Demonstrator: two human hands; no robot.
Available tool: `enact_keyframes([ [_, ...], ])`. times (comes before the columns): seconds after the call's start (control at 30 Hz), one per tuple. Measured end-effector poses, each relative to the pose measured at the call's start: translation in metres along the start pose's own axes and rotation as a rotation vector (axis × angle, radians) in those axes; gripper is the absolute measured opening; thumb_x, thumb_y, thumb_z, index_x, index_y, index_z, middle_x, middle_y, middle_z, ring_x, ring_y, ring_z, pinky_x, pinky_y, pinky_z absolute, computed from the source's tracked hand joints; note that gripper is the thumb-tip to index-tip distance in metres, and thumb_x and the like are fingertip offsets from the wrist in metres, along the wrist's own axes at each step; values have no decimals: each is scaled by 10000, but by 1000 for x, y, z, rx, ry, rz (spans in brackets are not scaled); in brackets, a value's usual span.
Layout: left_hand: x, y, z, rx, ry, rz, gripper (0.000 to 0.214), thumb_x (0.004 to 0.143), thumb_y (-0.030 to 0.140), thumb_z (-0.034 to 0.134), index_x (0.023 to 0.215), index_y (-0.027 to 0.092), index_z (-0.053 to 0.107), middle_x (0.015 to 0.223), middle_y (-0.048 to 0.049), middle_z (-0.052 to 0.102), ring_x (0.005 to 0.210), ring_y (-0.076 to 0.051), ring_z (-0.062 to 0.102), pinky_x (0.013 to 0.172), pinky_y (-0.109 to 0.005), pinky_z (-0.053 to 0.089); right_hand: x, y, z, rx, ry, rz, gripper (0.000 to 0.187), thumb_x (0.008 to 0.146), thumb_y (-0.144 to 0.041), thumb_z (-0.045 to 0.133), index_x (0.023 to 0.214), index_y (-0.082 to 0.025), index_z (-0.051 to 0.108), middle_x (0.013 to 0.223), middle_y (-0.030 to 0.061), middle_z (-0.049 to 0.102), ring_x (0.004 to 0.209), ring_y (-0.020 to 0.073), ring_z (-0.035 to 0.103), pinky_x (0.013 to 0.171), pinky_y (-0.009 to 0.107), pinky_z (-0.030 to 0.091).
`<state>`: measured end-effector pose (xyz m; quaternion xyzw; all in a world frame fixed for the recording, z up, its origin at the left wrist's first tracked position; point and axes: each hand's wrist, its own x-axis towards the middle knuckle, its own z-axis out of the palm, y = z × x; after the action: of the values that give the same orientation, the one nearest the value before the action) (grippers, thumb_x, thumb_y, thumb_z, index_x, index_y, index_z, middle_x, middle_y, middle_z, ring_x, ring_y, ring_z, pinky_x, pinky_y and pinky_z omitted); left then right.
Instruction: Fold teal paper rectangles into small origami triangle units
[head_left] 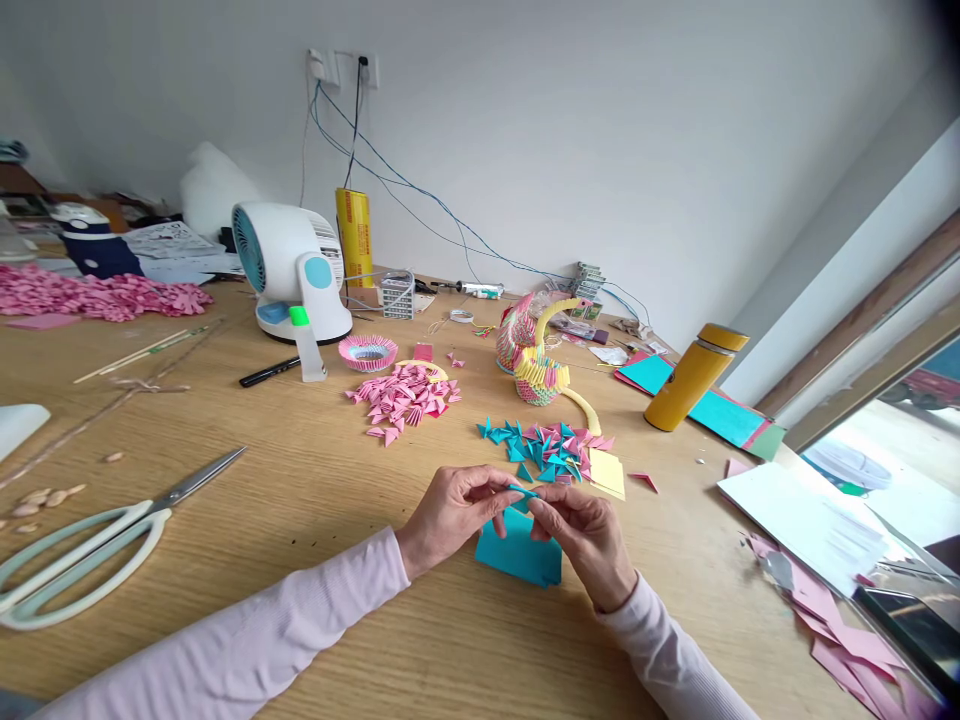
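My left hand and my right hand meet over the wooden table, both pinching a small folded teal paper piece between fingertips. Directly beneath them lies a stack of teal paper sheets. Just beyond is a pile of folded teal and pink triangles beside yellow paper squares. A pile of pink triangles lies further back left.
Large scissors lie at the left. A white desk fan, a black pen, a pink paper ring, a modular paper swan, a yellow flask and white and pink paper scraps surround the work spot.
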<state>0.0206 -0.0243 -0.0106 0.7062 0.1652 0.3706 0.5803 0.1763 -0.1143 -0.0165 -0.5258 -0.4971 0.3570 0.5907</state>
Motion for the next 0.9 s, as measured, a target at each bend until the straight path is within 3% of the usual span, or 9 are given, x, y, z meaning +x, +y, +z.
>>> enact_keyframes([
  [0.6,-4,2,1,98,-30,-29,253,826,375,597,821,125,636,601,6,610,497,-118,623,487,-188,443,-2,5,-1,-72,-13,22,276,802,-442,650,767,-168,662,541,10,613,509,138,572,512,240,472],
  [0.9,-4,-1,2,159,-14,-79,297,797,419,621,741,128,647,490,18,551,432,-94,532,431,-173,369,-3,11,-4,-266,24,-46,335,789,-501,634,767,-169,674,557,39,623,528,174,584,515,270,470],
])
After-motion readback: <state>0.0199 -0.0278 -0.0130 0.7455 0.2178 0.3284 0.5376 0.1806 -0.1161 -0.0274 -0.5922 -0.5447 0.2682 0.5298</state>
